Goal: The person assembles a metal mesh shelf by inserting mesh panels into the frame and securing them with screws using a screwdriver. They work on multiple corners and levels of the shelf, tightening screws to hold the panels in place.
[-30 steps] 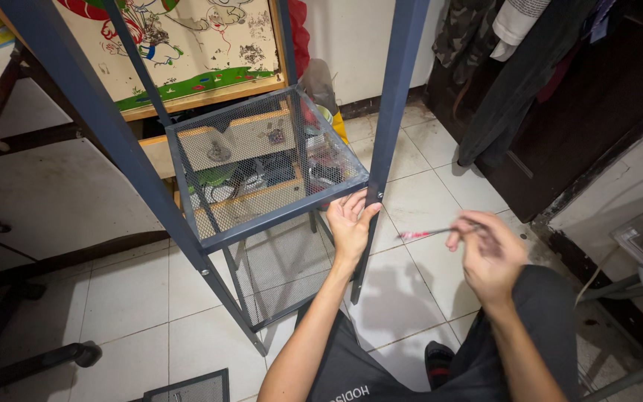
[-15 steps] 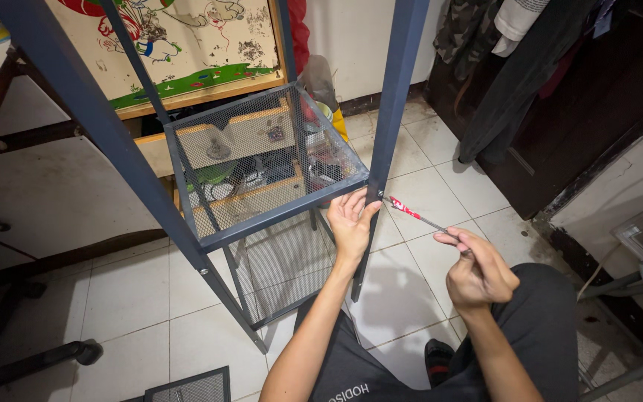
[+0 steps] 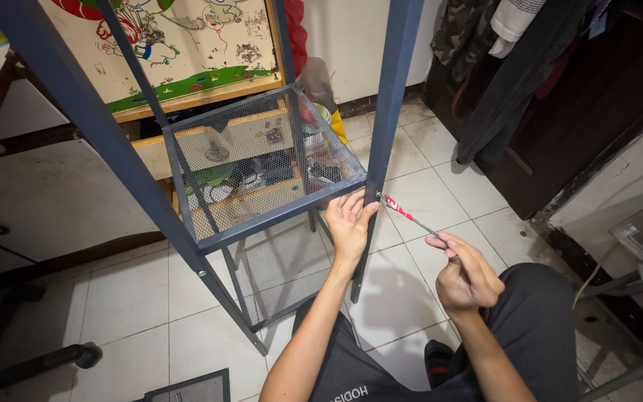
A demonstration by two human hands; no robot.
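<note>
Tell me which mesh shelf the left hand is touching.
The upper mesh shelf: the left hand presses its front corner; the lower shelf sits untouched beneath.

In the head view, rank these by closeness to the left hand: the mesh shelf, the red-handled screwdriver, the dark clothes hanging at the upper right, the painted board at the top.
1. Mesh shelf: the left hand touches its front corner.
2. Red-handled screwdriver: just right of it, held by the right hand.
3. Painted board: up and left, behind the shelf.
4. Dark clothes: far upper right.

Open tiled floor [image 3: 440, 201] right of upright post [image 3: 388, 112]; mesh shelf [image 3: 262, 167] blocks left; hanging clothes [image 3: 500, 82] crowd far right.
</note>
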